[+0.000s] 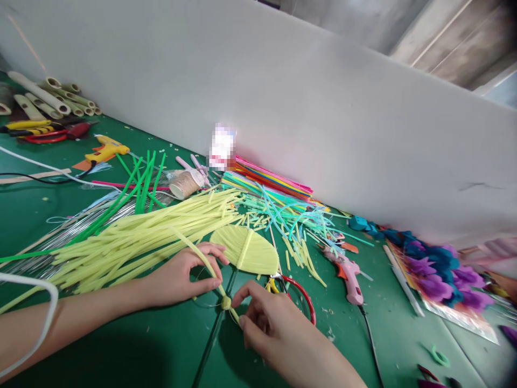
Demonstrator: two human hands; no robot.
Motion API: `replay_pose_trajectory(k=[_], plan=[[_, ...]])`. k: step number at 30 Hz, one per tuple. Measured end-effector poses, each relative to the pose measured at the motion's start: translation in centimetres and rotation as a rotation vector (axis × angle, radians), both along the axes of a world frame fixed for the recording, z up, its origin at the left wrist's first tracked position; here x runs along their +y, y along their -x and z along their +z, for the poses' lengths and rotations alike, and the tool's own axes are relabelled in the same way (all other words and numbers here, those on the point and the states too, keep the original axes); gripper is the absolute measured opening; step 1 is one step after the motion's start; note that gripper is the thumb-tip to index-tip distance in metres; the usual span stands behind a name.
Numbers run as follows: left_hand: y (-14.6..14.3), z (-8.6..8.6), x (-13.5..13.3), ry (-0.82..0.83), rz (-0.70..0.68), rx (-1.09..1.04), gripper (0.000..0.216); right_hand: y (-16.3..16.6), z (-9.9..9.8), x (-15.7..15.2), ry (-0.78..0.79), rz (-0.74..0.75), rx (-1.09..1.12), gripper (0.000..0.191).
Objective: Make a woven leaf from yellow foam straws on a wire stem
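A pale yellow pipe cleaner (pixel 205 260) with a small coiled knot (pixel 226 303) at its lower part is stretched between my hands. My left hand (pixel 200 272) pinches it above the knot, thumb and fingers closed around the strip. Below the knot, the thumb and forefinger of my right hand (pixel 269 318) close on its short tail, the other fingers curled in. Thin wire loops show near the knot. Just beyond my hands lies a leaf-shaped yellow pipe-cleaner piece (pixel 258 252) with a central rib. Red-handled scissors (pixel 309 302) lie partly hidden behind my right hand.
A heap of yellow pipe cleaners (pixel 141 237) spreads left, beside green ones (pixel 147 183). Coloured bundles (pixel 274 180) lie along the wall. A pink glue gun (pixel 347 275) rests right, a yellow one (pixel 107 148) left. Purple-and-blue flowers (pixel 436 269), twine (pixel 186 184) and bamboo pieces (pixel 52 97) surround.
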State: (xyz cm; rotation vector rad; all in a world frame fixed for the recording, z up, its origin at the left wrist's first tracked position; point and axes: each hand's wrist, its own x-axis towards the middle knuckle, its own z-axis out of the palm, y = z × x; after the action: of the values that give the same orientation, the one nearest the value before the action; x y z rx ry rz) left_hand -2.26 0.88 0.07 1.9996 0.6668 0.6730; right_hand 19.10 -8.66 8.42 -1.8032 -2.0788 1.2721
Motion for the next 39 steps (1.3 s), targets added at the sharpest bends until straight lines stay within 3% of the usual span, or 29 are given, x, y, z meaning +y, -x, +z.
replay_pose_trajectory(k=[3,5,8,12,16,20,22,27,33,35,39], plan=[[0.0,0.0,0.1,0.012,0.005,-0.003,0.011,0.4,0.0,0.0,0.004,-0.004,-0.091,0.014],[-0.1,0.1,0.1,0.0,0.006,-0.004,0.011,1.0,-0.1,0.0,-0.011,0.013,-0.285,0.024],[-0.2,0.2,0.1,-0.016,0.001,0.001,0.01,2.2,-0.4,-0.2,0.119,0.116,-0.486,0.045],[-0.3,0.2,0.0,-0.007,-0.004,0.008,0.011,3.4,-0.6,-0.6,0.156,0.209,-0.624,0.041],[-0.2,0.2,0.0,0.0,-0.01,0.021,0.012,3.2,-1.6,-1.0,0.084,0.248,-0.677,0.037],[-0.2,0.1,0.1,-0.013,-0.017,0.018,0.012,2.5,-3.4,-1.1,-0.158,0.137,-0.783,0.038],[-0.2,0.1,0.1,-0.016,-0.019,0.016,0.012,2.5,-3.9,-1.1,-0.177,0.116,-0.811,0.042],[-0.3,0.3,0.2,0.035,-0.003,-0.021,0.015,2.7,-3.3,-0.7,-0.001,0.18,-0.722,0.055],[0.0,0.7,0.2,0.194,0.197,-0.059,0.034,1.6,-0.6,-0.7,-0.033,0.165,-0.333,0.029],[0.0,0.9,0.1,0.206,0.234,-0.053,0.037,1.3,-0.5,-0.9,-0.024,0.143,-0.178,0.021],[0.0,0.8,0.0,0.187,0.225,-0.032,0.038,1.2,-1.6,-1.1,0.016,0.118,-0.087,0.025]])
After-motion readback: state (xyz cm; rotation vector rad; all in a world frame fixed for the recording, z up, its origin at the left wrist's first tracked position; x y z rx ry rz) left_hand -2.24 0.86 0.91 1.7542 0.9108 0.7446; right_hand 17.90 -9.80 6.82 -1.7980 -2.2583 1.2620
